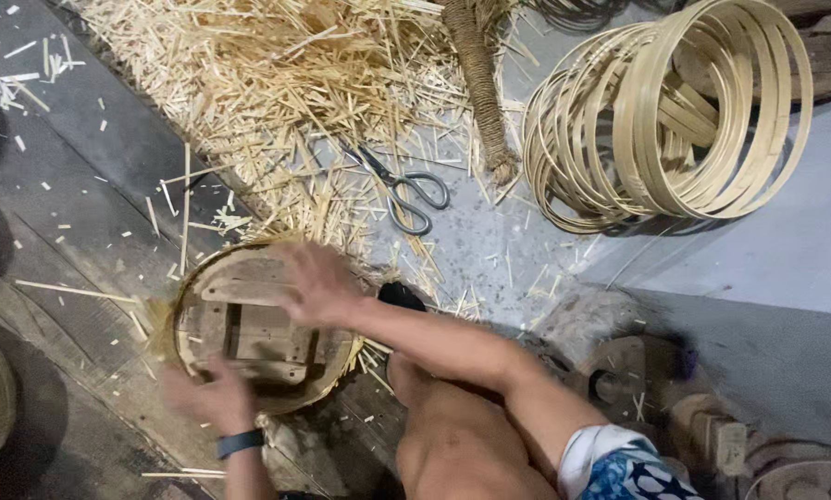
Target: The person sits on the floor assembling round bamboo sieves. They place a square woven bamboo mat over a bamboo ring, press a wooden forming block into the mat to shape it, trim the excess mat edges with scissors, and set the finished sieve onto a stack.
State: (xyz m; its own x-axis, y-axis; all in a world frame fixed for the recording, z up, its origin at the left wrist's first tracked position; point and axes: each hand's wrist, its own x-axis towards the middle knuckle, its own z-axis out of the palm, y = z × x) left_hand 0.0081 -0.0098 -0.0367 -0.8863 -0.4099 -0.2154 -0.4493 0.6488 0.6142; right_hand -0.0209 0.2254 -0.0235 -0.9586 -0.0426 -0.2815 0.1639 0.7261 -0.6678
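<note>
Wooden mold [249,333], the round one with the slats across the top, is sitting on the floor [82,194] right in front of your knee, with a thin rim of straw weave [161,329] wrapped around its edge. Your right hand [318,282] is lying flat on top of it, fingers spread wide, not gripping anything, just pressing down on the wood. Your left hand [212,398] is down at the near edge of the mold, touching the rim, but it's blurry enough that I can't tell if it's clamped on or just resting there. There's a dark band on that wrist.

Just past the mold there's a big messy pile of straw [277,83], and a pair of scissors [402,190] lying open on the scraps near it. Off to the right sits a stack of bamboo hoops [665,120], well apart from your hands. A twisted rope [480,83] lies between the pile and the hoops.
</note>
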